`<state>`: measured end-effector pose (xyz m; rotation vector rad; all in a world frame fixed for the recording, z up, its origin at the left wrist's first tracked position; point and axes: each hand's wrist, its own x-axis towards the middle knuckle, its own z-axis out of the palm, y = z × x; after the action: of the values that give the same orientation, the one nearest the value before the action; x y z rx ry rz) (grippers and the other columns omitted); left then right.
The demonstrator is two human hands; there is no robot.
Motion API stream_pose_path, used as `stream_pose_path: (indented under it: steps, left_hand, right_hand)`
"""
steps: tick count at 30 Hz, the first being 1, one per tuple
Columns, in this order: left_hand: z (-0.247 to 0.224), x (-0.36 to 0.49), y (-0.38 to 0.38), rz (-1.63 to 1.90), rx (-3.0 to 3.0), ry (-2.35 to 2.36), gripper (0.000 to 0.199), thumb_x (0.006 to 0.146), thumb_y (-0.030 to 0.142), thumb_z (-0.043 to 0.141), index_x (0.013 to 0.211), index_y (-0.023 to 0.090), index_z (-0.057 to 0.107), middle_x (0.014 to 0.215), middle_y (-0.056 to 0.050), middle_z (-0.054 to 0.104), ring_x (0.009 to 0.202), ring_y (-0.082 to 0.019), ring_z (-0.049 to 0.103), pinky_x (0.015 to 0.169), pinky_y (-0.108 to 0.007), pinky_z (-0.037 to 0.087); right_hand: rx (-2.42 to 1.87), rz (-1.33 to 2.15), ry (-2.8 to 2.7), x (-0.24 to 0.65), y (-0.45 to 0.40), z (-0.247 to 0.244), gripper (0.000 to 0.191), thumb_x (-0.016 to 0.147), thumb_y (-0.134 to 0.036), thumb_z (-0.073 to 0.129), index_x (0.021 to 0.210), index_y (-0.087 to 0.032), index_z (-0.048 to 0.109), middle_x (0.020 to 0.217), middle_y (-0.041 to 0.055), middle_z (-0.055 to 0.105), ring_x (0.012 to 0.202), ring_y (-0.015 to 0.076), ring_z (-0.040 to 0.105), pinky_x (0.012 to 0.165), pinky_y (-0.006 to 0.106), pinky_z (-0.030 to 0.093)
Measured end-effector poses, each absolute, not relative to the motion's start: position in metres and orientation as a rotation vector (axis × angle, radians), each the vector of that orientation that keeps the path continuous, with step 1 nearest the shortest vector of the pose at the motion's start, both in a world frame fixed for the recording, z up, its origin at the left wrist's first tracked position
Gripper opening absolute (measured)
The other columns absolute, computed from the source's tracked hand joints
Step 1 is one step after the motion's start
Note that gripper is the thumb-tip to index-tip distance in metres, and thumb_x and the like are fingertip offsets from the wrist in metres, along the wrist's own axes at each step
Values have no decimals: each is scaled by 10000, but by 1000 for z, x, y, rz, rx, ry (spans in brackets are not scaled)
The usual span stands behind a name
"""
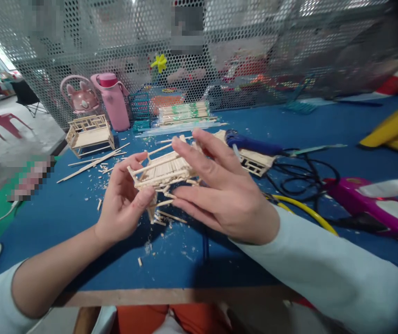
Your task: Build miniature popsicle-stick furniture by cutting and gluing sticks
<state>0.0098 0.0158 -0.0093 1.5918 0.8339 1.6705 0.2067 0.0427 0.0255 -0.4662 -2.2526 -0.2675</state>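
A miniature furniture piece (pixel 164 170) made of thin wooden sticks is held between both hands, slightly tilted above the table. My left hand (pixel 122 202) grips its left end, thumb at the front edge and fingers behind. Around the right end are the fingers of my right hand (pixel 228 195), some over the top and some along the lower side, covering part of it. Stick legs and rails hang below the slatted seat. Beneath the piece, loose wooden bits (pixel 171 216) lie on the blue tabletop (pixel 108 266).
A finished-looking miniature bench (pixel 91 134) stands back left beside a pink bottle (pixel 113 102). Bundled sticks (pixel 185 111) lie by the perforated metal screen (pixel 129 46). Right of my hands are another stick model (pixel 256 162), a blue-handled tool (pixel 254 143), black cable (pixel 289 178) and a magenta device (pixel 369 204).
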Motion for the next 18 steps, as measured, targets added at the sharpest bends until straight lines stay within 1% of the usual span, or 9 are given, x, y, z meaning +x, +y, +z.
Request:
stream_pose_path:
  steps: [2, 4, 6, 10, 12, 15, 18]
  left_hand:
    - [-9, 11, 16, 1684, 1559, 815, 242, 769, 267, 690, 971, 240, 559, 1231, -67, 538, 1113, -203, 532, 955, -330, 431]
    - [-9, 13, 16, 1702, 1524, 818, 245, 763, 256, 698, 959, 233, 553, 1229, -66, 538, 1121, -203, 532, 961, -329, 431]
    - [-10, 13, 16, 1724, 1497, 809, 254, 763, 243, 699, 966, 229, 545, 1227, -64, 537, 1106, -196, 545, 951, -326, 443]
    - [-13, 14, 15, 1778, 1464, 781, 272, 749, 224, 714, 951, 227, 533, 1191, -47, 549, 1044, -172, 577, 904, -307, 480]
    - [-14, 14, 15, 1789, 1416, 813, 263, 750, 225, 715, 932, 228, 525, 1156, -41, 563, 1034, -169, 578, 872, -298, 497]
    - [-12, 12, 15, 1758, 1328, 864, 263, 750, 252, 717, 919, 228, 517, 1090, -38, 583, 994, -168, 584, 808, -289, 521]
    - [-11, 8, 15, 1726, 1282, 908, 275, 736, 282, 729, 907, 219, 524, 1053, -39, 588, 952, -163, 586, 768, -281, 528]
  right_hand:
    - [-457, -323, -2295, 208, 45, 29, 136, 846, -289, 574, 772, -277, 687, 1404, -47, 485, 1399, 187, 264, 1149, 389, 297]
    - [-518, -365, -2326, 207, 45, 32, 149, 852, -314, 566, 763, -288, 683, 1397, -67, 490, 1394, 185, 279, 1145, 391, 308]
    - [-548, -394, -2310, 206, 45, 31, 131, 842, -319, 578, 769, -285, 682, 1402, -69, 483, 1392, 204, 288, 1134, 418, 324]
    - [-483, -441, -2226, 205, 47, 26, 87, 811, -270, 605, 861, -243, 670, 1447, -12, 428, 1376, 269, 319, 1088, 504, 358]
    - [-455, -471, -2187, 205, 47, 24, 170, 797, -263, 614, 964, -248, 644, 1463, 7, 406, 1358, 290, 348, 1073, 532, 359]
    - [-461, -484, -2104, 205, 46, 23, 372, 781, -268, 616, 1148, -258, 556, 1463, 40, 404, 1336, 305, 380, 1064, 547, 354]
    - [-520, -462, -2014, 209, 46, 22, 460, 780, -278, 594, 1230, -266, 497, 1418, 50, 457, 1303, 297, 423, 1049, 540, 369]
